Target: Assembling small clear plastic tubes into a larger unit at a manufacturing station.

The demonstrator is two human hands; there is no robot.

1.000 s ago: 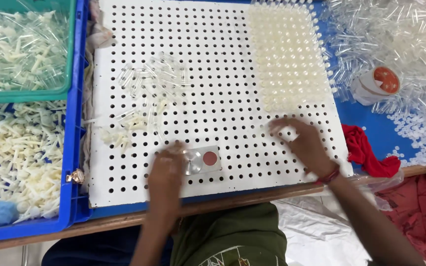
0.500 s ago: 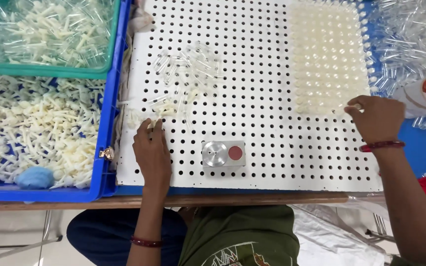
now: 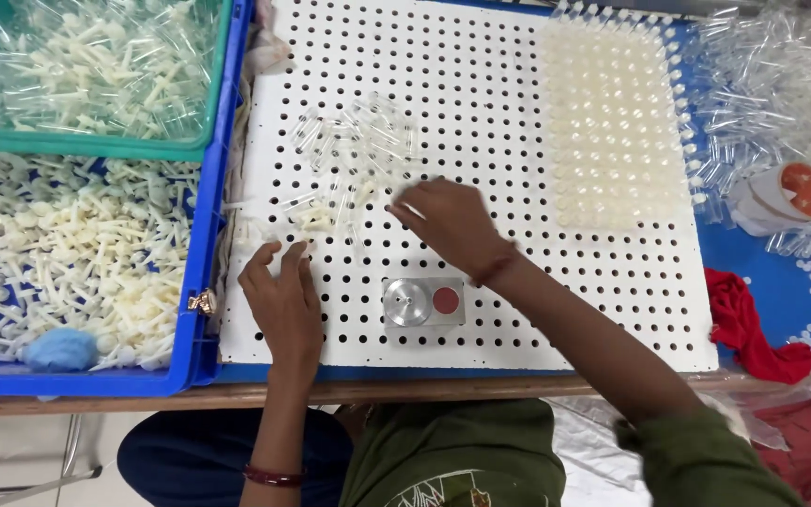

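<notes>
A white perforated board (image 3: pixel 481 113) lies on the table in front of me. My left hand (image 3: pixel 283 300) rests flat on its lower left part, fingers spread, fingertips beside a few small cream plastic pieces (image 3: pixel 307 218). My right hand (image 3: pixel 448 223) reaches across to the middle of the board, fingers curled near a loose heap of clear plastic tubes (image 3: pixel 359 141); whether it holds a tube I cannot tell. A block of cream pieces (image 3: pixel 612 131) stands filled into the holes at the upper right. A small metal unit with a red button (image 3: pixel 422 302) sits below my right wrist.
Left of the board a blue crate (image 3: pixel 201 253) holds many cream plastic parts, and a green tray (image 3: pixel 208 94) of mixed parts sits above it. A pile of clear tubes (image 3: pixel 781 84) and a tape roll (image 3: pixel 795 192) lie at right, with a red cloth (image 3: pixel 748 329).
My right hand has swung from the board's right side to its middle, by the clear tubes. My left hand has slid slightly down and right. The view has shifted.
</notes>
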